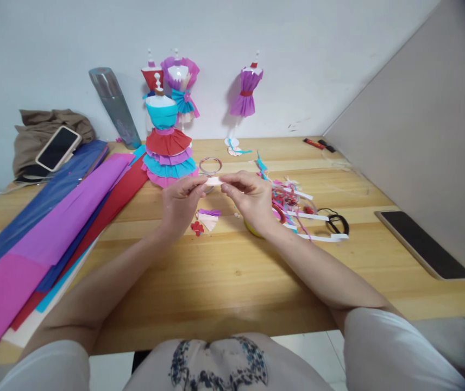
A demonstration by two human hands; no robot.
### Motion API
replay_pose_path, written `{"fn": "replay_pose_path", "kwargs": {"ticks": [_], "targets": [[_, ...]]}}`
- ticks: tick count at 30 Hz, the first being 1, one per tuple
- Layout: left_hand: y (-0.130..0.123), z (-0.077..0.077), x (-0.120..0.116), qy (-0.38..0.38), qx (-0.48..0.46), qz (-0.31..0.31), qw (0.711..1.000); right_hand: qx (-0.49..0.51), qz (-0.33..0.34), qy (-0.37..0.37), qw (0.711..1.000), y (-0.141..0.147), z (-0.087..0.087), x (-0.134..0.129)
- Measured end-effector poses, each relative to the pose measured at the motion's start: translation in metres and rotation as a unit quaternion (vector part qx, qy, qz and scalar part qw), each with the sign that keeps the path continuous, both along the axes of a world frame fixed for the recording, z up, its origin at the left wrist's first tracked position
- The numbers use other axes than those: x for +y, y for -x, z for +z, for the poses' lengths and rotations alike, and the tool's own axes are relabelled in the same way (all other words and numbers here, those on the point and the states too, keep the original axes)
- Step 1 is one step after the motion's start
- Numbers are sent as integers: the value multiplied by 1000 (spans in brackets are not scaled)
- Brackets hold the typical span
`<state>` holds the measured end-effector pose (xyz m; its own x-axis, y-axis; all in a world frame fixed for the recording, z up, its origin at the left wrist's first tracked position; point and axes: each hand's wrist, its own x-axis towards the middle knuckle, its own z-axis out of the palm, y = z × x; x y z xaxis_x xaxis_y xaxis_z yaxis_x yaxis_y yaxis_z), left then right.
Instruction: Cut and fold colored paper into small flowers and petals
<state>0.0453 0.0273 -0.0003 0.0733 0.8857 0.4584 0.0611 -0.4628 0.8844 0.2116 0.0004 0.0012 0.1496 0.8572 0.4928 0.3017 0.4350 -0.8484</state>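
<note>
Between my two hands a small pale strip of paper (214, 181) is stretched level above the table. My left hand (182, 202) pinches its left end with thumb and fingers. The right end is pinched by my right hand (252, 198). Below the strip lie a red paper flower (197, 228) and a pale pleated piece of paper (208, 220) with a purple edge. Just behind my left hand stands a mini dress form (163, 133) in a tiered blue, red and purple paper dress. A yellow round thing (252, 229) is partly hidden under my right wrist.
Crepe paper sheets (65, 217) cover the table's left side, near a phone (58, 147) and a bottle (116, 108). More dressed forms, one in purple (247, 93), stand by the wall. Paper scraps (291, 198), a black band (338, 224) and a dark tablet-like slab (423, 244) lie right.
</note>
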Motion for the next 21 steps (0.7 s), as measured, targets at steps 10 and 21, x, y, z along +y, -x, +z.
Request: {"fn": "replay_pose_path", "kwargs": {"ticks": [10, 21], "targets": [[2, 0, -2, -28, 93, 42, 994, -104, -19, -44, 993, -1, 1, -1], [3, 2, -2, -49, 113, 52, 991, -66, -10, -47, 997, 1, 0, -1]]}}
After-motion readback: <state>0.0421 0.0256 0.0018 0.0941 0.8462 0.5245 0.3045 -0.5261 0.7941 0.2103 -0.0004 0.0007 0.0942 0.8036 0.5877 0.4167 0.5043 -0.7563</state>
